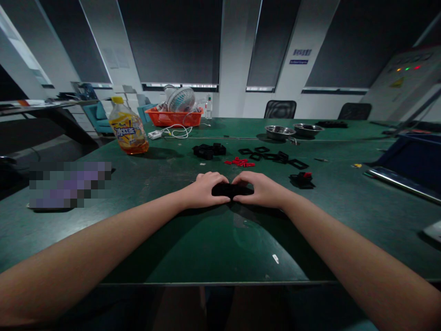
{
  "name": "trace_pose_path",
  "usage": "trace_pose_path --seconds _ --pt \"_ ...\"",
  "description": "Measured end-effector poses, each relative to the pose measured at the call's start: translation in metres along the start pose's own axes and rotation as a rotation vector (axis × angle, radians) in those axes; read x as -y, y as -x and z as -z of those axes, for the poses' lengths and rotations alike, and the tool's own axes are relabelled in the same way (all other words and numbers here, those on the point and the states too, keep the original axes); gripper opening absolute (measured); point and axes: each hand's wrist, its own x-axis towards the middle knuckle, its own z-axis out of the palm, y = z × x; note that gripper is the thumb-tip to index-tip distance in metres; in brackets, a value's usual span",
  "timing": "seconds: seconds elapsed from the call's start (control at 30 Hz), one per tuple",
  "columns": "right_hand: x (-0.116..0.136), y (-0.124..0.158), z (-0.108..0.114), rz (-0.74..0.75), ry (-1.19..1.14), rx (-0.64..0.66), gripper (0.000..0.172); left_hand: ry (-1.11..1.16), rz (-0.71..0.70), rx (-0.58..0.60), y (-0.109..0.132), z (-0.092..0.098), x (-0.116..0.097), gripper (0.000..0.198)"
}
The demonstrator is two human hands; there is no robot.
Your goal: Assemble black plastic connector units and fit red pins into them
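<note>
A dark black part [225, 190], too dark to make out in detail, lies between my two hands just above or on the green table [193, 257]. My left hand [206, 189] curls around its left end, thumb in front and fingers behind. From the other side my right hand [260, 189] grips the right end in the same way. Beyond the hands sit a heap of black parts [209, 151], several small red pieces [240, 162] and several flat black frames [272, 155]. A black piece with a red part [302, 179] rests to the right of my right hand.
A bottle of orange drink [127, 126] stands at the left behind a blurred flat object [70, 184]. Farther back are an orange basket [174, 117] with a fan, a white cable [179, 132] and two metal bowls [279, 133]. A dark blue bin [409, 158] is at right.
</note>
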Motion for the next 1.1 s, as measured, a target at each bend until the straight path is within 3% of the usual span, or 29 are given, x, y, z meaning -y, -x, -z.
trace_pose_path --seconds 1.1 --pt "0.0016 0.0003 0.0007 -0.02 -0.011 -0.001 0.031 0.073 0.021 -0.001 0.0016 0.0033 -0.0007 0.04"
